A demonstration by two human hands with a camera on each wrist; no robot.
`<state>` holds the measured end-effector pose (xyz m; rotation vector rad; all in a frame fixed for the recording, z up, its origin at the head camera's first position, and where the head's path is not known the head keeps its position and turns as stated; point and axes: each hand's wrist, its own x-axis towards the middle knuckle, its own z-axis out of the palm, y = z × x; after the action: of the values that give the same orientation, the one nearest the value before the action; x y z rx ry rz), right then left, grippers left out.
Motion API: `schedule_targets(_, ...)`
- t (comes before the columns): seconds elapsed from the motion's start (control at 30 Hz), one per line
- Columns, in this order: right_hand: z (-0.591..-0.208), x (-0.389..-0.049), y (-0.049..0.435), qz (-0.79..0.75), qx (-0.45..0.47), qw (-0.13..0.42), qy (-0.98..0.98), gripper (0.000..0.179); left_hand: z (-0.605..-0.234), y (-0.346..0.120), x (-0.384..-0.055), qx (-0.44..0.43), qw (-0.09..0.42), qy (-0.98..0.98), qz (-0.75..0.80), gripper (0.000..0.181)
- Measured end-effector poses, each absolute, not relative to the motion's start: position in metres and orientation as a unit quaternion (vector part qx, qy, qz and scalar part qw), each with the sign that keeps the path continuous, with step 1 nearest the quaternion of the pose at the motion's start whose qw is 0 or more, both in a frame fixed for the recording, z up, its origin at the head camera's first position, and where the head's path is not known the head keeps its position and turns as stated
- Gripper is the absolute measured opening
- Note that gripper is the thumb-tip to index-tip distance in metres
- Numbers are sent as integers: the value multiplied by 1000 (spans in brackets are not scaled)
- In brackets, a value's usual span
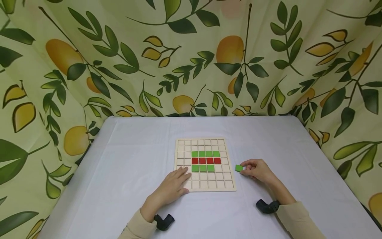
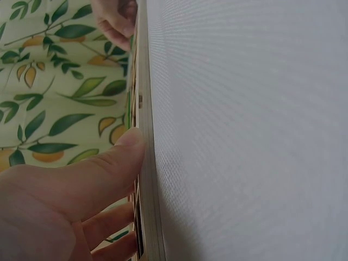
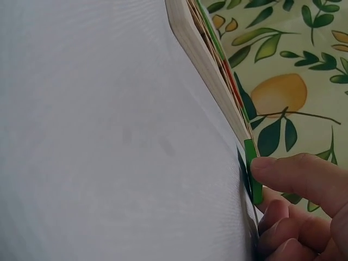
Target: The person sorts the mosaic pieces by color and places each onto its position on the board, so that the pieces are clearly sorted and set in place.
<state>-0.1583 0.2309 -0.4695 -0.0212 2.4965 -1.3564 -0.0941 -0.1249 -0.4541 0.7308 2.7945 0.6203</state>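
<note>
A pale wooden grid board point(image 1: 206, 185) lies flat on the white-covered table. Green square tiles point(image 1: 202, 154) make one row on it, red tiles point(image 1: 202, 161) the row below, and three more green tiles point(image 1: 202, 168) sit under the red. My left hand point(image 1: 170, 186) rests with extended fingers on the board's lower left corner; in the left wrist view its thumb point(image 2: 109, 163) lies along the board's edge. Just right of the board, my right hand point(image 1: 257, 170) pinches a loose green tile point(image 1: 239, 168) between thumb and fingers, seen edge-on in the right wrist view.
White cloth covers the table point(image 1: 134, 149), its far edge meeting a curtain point(image 1: 191, 66) printed with fruit and leaves. A black curved device is worn at the left wrist point(image 1: 164, 222) and another at the right wrist point(image 1: 267, 206).
</note>
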Motion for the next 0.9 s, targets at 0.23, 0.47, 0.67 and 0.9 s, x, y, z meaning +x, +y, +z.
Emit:
schedule_targets(0.23,-469,-157,231,-474,-22,146,868,34,-455,-125,-94,250,84,942,207,56)
schedule_targets(0.47,-466,-155,229,-468,-23,141,872,31,-455,-125,-94,254,79,942,204,56)
schedule_targets(0.67,-464,-154,225,-460,-24,142,876,31,-455,-125,-94,254,80,942,202,56)
schedule_targets(0.9,-464,-156,220,-465,-46,140,873,31,-455,-125,-94,258,82,942,198,56)
